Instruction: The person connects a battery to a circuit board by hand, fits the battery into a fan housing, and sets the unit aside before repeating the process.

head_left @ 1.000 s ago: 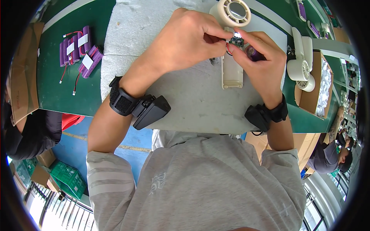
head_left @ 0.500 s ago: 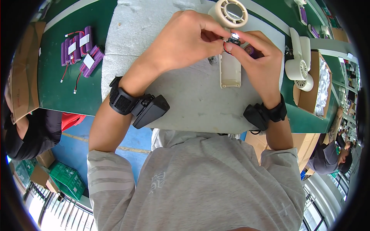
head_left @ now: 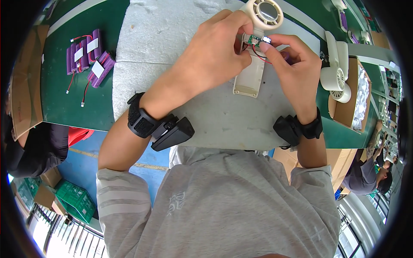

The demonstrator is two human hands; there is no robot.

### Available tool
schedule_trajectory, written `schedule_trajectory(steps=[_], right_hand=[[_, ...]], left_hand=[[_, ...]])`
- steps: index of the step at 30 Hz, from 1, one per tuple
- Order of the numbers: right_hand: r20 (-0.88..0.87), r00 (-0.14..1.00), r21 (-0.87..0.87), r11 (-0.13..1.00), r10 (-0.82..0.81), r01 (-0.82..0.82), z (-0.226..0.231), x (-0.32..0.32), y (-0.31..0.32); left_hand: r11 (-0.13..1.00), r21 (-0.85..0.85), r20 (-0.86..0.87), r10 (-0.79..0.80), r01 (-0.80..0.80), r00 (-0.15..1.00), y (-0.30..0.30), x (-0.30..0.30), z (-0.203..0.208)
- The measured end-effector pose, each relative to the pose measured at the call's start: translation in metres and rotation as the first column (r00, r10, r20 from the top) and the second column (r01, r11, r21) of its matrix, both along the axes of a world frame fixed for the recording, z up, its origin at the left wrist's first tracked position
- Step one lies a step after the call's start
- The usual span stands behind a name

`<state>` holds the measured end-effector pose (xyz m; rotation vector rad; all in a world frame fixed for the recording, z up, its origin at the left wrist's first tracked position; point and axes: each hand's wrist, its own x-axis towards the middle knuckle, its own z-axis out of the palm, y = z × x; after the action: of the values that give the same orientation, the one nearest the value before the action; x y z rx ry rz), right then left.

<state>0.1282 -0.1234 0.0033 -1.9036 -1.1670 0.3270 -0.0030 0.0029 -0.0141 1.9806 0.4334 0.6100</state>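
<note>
A cream handheld fan (head_left: 266, 15) lies with its round head at the far side and its opened handle (head_left: 248, 79) tilted toward me. My left hand (head_left: 219, 49) is closed around the upper handle, its fingertips beside a small green circuit board (head_left: 254, 40). Thumb and forefinger of my right hand (head_left: 297, 64) pinch the board's right end, where a white light glows. Red and black wires (head_left: 260, 55) run from the board toward my right palm. Part of a purple battery (head_left: 285, 56) shows under the curled right fingers; how firmly it is held is hidden.
Purple battery packs (head_left: 88, 53) with wires lie on the green table (head_left: 56, 101) at left. White foam (head_left: 146, 38) and a grey mat (head_left: 215, 114) lie under my hands. At right are more cream fans (head_left: 332, 77) and a cardboard box (head_left: 344, 103). People sit on both sides.
The fan has swung, its head to the right and its handle's near end to the left. My left hand has shifted, and the green board now shows more between my fingers.
</note>
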Motion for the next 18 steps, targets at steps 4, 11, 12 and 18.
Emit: schedule_trajectory(steps=[4,11,12,18], right_hand=[[-0.026,1.0,-0.036,0.999,0.008,-0.009,-0.001,0.004,0.0],[0.042,0.993,0.044,0.993,0.108,-0.11,-0.006,0.012,0.002],[0.049,0.991,0.071,0.99,0.122,-0.125,-0.006,0.013,0.002],[0.099,0.981,0.051,0.984,0.168,-0.174,-0.002,0.009,0.002]], left_hand=[[0.987,-0.158,-0.226,-0.076,0.04,0.971,0.003,-0.005,0.009],[0.94,-0.303,-0.04,-0.179,0.159,0.983,0.013,-0.004,-0.002],[0.935,-0.313,-0.031,-0.184,0.166,0.982,0.013,-0.004,-0.002],[0.947,-0.29,-0.073,-0.164,0.136,0.984,0.009,-0.002,-0.003]])
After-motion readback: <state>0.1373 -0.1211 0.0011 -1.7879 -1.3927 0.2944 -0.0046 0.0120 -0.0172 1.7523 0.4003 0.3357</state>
